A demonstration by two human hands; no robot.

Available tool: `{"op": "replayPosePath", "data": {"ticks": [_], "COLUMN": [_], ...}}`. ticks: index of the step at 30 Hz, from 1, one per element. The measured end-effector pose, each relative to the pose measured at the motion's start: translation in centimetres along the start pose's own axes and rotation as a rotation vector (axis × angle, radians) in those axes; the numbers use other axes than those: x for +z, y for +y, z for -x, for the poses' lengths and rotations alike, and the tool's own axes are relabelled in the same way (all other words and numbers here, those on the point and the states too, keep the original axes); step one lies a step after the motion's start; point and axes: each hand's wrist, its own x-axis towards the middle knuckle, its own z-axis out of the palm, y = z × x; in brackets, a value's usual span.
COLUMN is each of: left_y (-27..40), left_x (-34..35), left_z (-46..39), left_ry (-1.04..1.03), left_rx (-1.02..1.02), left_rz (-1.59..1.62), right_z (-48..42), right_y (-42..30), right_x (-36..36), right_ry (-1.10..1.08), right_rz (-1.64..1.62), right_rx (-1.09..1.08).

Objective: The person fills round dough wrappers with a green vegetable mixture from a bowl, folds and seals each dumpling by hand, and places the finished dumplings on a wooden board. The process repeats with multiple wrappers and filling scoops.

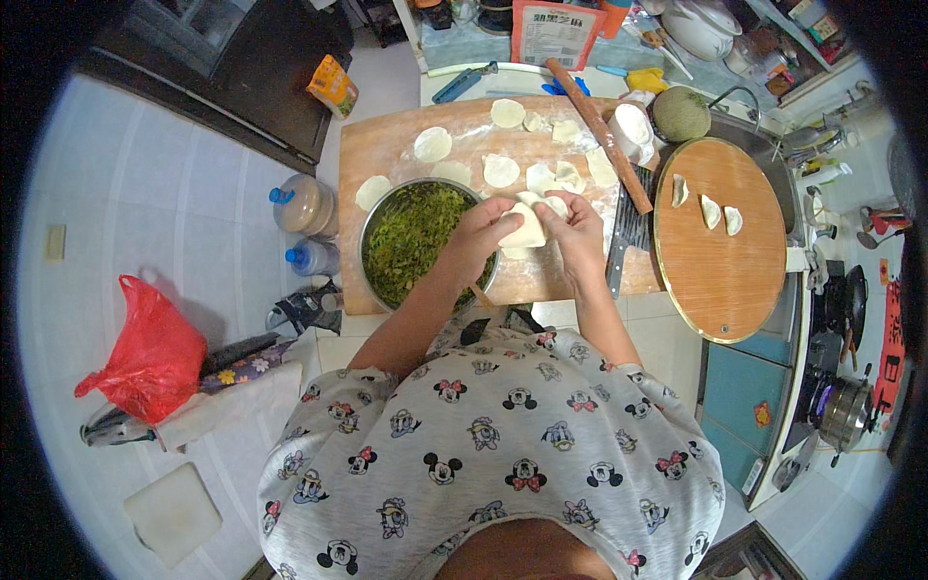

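Between my hands, above the floured wooden board [406,145], is a pale sheet of dough [523,230]. My left hand [482,230] pinches its left edge, while my right hand [578,228] grips its upper right part. Whether it is one piece or two overlapping ones I cannot tell. Left of it stands a metal bowl [364,254] of chopped green filling [413,239], partly behind my left forearm. Round dough wrappers [501,171] lie scattered on the board beyond my hands. On the right, a round tray [714,290] carries three folded dumplings [711,212].
A wooden rolling pin [602,138] lies slantwise near a white cup of flour [632,130]. A knife with a black handle [616,268] rests at the board's right side. Behind sit a melon [681,114] and the sink [772,156]. Water bottles [308,206] stand on the left.
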Motion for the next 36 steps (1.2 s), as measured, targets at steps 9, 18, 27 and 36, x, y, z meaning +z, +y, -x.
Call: {"op": "replayPosePath", "data": {"ticks": [9, 18, 27, 36], "left_y": [-2.0, -1.9, -0.6, 1.4], "left_x": [0.2, -0.1, -0.9, -1.9], "left_z": [-0.5, 0.1, -1.4, -0.4], "left_ry": [0.224, 0.142, 0.017, -0.363], "left_rx": [0.186, 0.313, 0.043, -0.082], "left_rz": [-0.236, -0.461, 0.675, 0.367], "right_z": [-0.4, -0.8, 0.6, -1.8], "right_y": [1.1, 0.1, -1.8, -3.1], "right_x": [-0.2, -0.4, 2.0, -0.8], "right_ry": [0.183, -0.187, -0.177, -0.15], "right_rz": [-0.556, -0.179, -0.142, -0.278], "right_rx": [0.147, 0.261, -0.063, 0.015]}}
